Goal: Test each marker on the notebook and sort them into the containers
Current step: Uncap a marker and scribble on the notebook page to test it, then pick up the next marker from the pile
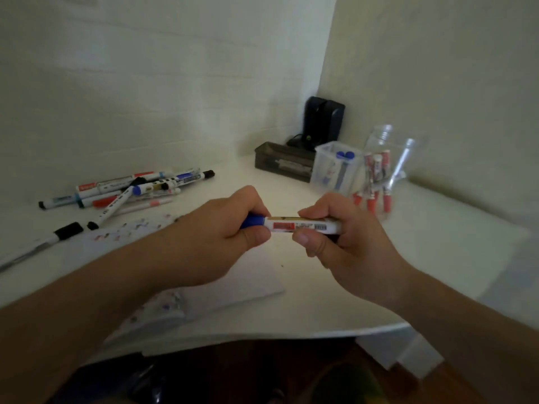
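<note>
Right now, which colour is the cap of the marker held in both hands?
Blue; the cap shows best in the head view.

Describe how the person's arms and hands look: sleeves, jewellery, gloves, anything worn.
Both forearms are bare right to the bottom edge of the frame; no sleeve shows. The left hand and right hand wear no gloves. No ring, watch or bracelet is visible on either hand or wrist, and the visible thumbnails look short and unpainted.

Pale walls (145, 83) meet in a corner — white desk (320, 301) below, dark reddish floor (335, 360) beneath — dim light
</note>
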Available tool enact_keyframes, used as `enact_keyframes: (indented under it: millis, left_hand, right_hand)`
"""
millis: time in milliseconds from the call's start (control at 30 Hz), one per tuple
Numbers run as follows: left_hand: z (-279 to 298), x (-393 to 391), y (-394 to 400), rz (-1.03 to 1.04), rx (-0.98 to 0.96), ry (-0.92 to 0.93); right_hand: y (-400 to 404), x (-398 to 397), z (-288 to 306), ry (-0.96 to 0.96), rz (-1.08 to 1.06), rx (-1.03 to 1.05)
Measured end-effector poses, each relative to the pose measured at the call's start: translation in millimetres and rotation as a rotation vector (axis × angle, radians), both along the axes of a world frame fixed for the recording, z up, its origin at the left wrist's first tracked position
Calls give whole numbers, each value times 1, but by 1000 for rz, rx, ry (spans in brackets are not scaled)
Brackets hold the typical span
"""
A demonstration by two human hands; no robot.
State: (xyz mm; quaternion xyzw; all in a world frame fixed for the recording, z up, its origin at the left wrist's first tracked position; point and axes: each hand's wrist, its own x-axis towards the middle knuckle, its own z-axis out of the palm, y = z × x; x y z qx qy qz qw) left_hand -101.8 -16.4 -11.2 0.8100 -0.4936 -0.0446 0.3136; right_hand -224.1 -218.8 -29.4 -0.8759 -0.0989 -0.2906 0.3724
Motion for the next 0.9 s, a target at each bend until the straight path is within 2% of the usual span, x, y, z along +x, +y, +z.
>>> enact_keyframes:
  millis: [167,267,333,433,500,567,667,733,800,900]
  left_hand:
    - [5,-96,-44,-211,-22,33]
    - [-20,-168,-78,-342,-60,116]
    - [-51,-214,-106,-448,29,120]
    - [-117,-255,-151,-604,367,-60]
    - [-167,-261,-175,-603,564,-130]
    - [-210,-263,-187,-582,730,-98]
    - [-252,-275,-193,-673,929,-234]
    - [-261,-292,-199,-735,967,-286]
    - [-264,-308,-205,-815,945,-307]
    - [-266,-316,-210,-889,953,-321]
  right_hand:
    - [-20,-118,-4,-19,-120,97]
    - [-37,-210,-8,35,-270,23]
    - [-44,-271,-28,109,-386,-17]
    - [-54,-344,-100,385,-555,-69]
    - [-63,-389,-171,582,-685,-17]
    - [-66,-432,-244,791,-826,92]
    - [-54,-477,-341,1022,-990,379]
    - [-38,-492,-392,1170,-1021,509]
    - [-21,-500,-431,1298,-962,639]
    - [-2,-494,-463,1385,-864,811]
